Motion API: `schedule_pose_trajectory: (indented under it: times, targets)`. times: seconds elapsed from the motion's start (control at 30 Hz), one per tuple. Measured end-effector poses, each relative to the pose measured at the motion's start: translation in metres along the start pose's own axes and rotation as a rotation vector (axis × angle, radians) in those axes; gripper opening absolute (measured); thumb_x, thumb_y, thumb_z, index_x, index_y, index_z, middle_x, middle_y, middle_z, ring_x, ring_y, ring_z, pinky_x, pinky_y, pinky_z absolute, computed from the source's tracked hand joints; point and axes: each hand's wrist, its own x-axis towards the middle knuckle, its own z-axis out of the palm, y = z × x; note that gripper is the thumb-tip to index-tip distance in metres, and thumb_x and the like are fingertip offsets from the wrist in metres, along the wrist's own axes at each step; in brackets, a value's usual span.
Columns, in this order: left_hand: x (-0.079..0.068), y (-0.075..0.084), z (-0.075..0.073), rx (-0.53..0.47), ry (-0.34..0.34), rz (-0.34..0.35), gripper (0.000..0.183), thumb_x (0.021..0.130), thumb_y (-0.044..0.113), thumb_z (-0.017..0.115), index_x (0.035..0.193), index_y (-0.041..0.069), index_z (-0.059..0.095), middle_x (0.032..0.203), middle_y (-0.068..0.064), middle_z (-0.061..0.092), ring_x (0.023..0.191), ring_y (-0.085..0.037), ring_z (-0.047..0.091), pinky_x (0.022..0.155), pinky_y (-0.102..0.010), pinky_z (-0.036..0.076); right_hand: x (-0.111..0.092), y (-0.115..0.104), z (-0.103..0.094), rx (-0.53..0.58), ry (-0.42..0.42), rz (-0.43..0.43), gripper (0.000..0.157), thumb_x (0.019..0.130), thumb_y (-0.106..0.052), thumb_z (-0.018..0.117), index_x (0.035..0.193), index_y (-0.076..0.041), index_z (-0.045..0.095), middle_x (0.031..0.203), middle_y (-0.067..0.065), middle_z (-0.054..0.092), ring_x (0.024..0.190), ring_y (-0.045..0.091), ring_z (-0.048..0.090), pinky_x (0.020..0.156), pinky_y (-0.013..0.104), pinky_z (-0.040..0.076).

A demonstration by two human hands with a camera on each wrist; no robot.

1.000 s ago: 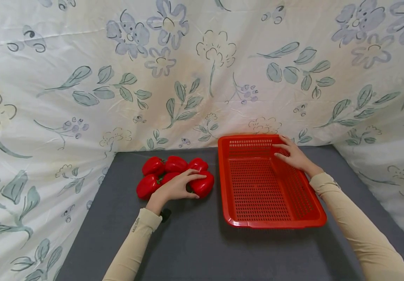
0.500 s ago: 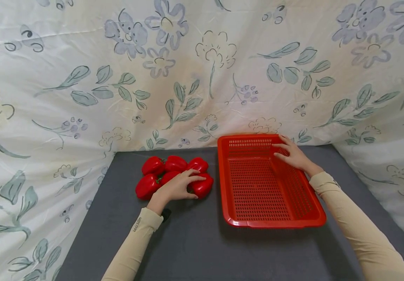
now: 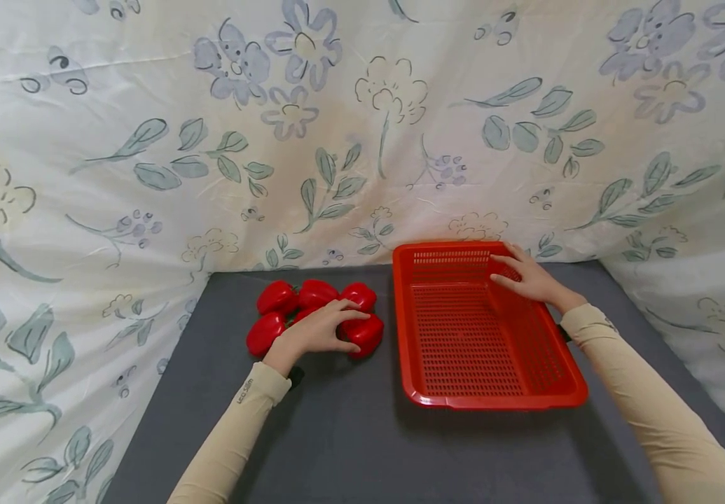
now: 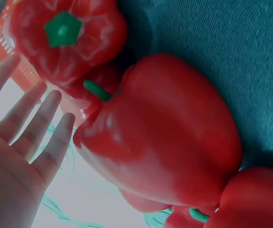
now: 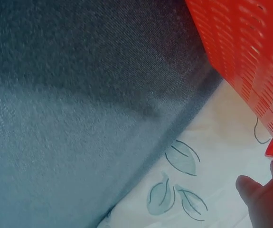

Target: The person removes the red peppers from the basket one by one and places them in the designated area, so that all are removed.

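In the head view my left hand (image 3: 316,332) is at the nearest right of several glossy red bell peppers, its fingers arched over one bell pepper (image 3: 368,334) and the thumb at its front. The left wrist view shows that hand's fingers (image 4: 28,126) straight and spread, fingertips right at the edge of the pepper with a star-shaped green stem base (image 4: 91,45). A larger bell pepper (image 4: 164,133) with a green stem lies beside it. My right hand (image 3: 535,280) holds the right wall of a red perforated basket (image 3: 494,402) near its back corner, digits on both sides of the rim.
The basket stands on a dark grey table (image 3: 337,448), right of the peppers. A floral cloth (image 3: 337,140) hangs behind the table and along both sides. Another bell pepper (image 3: 265,334) lies at the left end of the group.
My left hand has shifted slightly at the pepper, with the gap between thumb and fingers a little wider. The right hand and basket stay in place.
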Motion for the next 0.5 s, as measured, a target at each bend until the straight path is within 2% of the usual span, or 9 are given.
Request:
schedule_pose_trajectory:
  times: [0.2, 0.33, 0.5]
  targets:
    - [0.006, -0.009, -0.012, -0.073, 0.011, 0.006, 0.062, 0.078, 0.045, 0.07, 0.133, 0.024, 0.051, 0.136, -0.002, 0.045, 0.122, -0.018, 0.041, 0.094, -0.038, 0.046, 0.002, 0.0, -0.005, -0.033, -0.016, 0.01, 0.065, 0.092, -0.039, 0.054, 0.142, -0.004, 0.034, 0.153, 0.024, 0.004, 0.138, 0.045, 0.0, 0.103, 0.069, 0.008]
    - [0.011, -0.019, -0.022, -0.05, 0.032, -0.01, 0.06, 0.081, 0.047, 0.066, 0.134, 0.024, 0.051, 0.135, -0.002, 0.045, 0.121, -0.019, 0.041, 0.097, -0.038, 0.044, 0.002, -0.001, -0.01, -0.045, -0.021, 0.032, 0.066, 0.092, -0.041, 0.052, 0.143, -0.003, 0.032, 0.153, 0.024, 0.003, 0.139, 0.045, -0.001, 0.103, 0.068, 0.007]
    - [0.016, -0.031, -0.035, -0.036, 0.042, -0.043, 0.059, 0.084, 0.048, 0.061, 0.135, 0.021, 0.049, 0.138, -0.005, 0.043, 0.125, -0.024, 0.039, 0.1, -0.045, 0.04, 0.002, 0.002, -0.019, -0.085, -0.041, 0.051, 0.069, 0.093, -0.043, 0.049, 0.144, -0.002, 0.028, 0.152, 0.025, 0.001, 0.138, 0.046, 0.0, 0.103, 0.069, 0.007]
